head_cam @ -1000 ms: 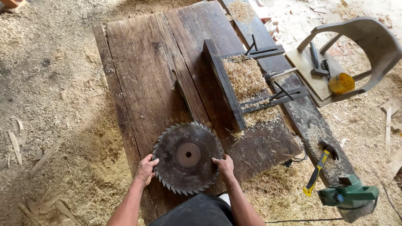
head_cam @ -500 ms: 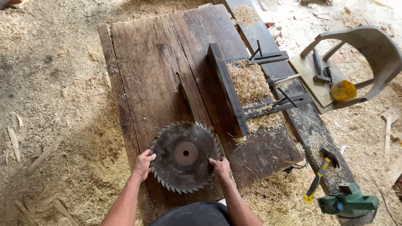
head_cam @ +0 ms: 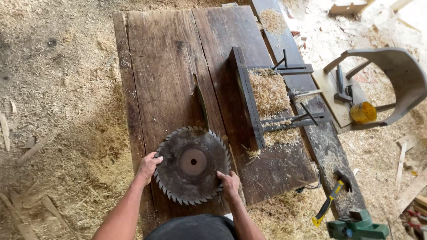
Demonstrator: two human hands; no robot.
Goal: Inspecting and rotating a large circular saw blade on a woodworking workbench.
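Observation:
A large round saw blade (head_cam: 192,163), dark and rusty with a toothed rim and a centre hole, lies flat on the near end of a worn wooden saw table (head_cam: 169,75). My left hand (head_cam: 148,166) holds its left edge. My right hand (head_cam: 229,183) grips its lower right edge. Just beyond the blade, a narrow slot in the table shows the top of another blade (head_cam: 201,101). A dark wooden fence (head_cam: 247,95) runs along the table to the right of the slot.
Sawdust is piled behind the fence (head_cam: 268,91) and covers the ground all round. A hammer with a yellow-and-black handle (head_cam: 330,200) and a green tool (head_cam: 358,226) lie at the lower right. A curved wooden chair frame (head_cam: 396,80) with a yellow tin (head_cam: 363,112) stands to the right.
The blade has slid a little forward up the table with both hands on its edges; the view has shifted slightly.

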